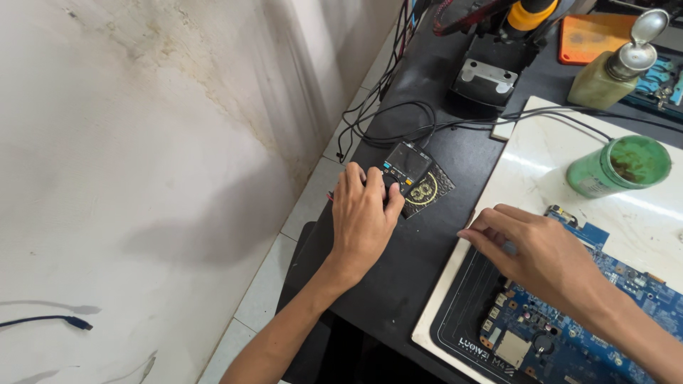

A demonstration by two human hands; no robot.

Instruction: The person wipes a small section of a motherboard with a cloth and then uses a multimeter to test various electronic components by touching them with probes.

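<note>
The left hand (364, 217), at frame centre, lies palm-down over the lower half of a small black multimeter (405, 173), fingers curled onto its dial area; the dial itself is hidden. Only the meter's screen end is visible. Its long axis runs diagonally, screen end toward the upper right of the frame. The meter rests on a black desk (427, 242).

The right hand (541, 256), lower right, is loosely closed with fingertips pinched; whether it holds anything cannot be determined. It hovers over a blue circuit board (626, 299), cut off by the frame's edge.
</note>
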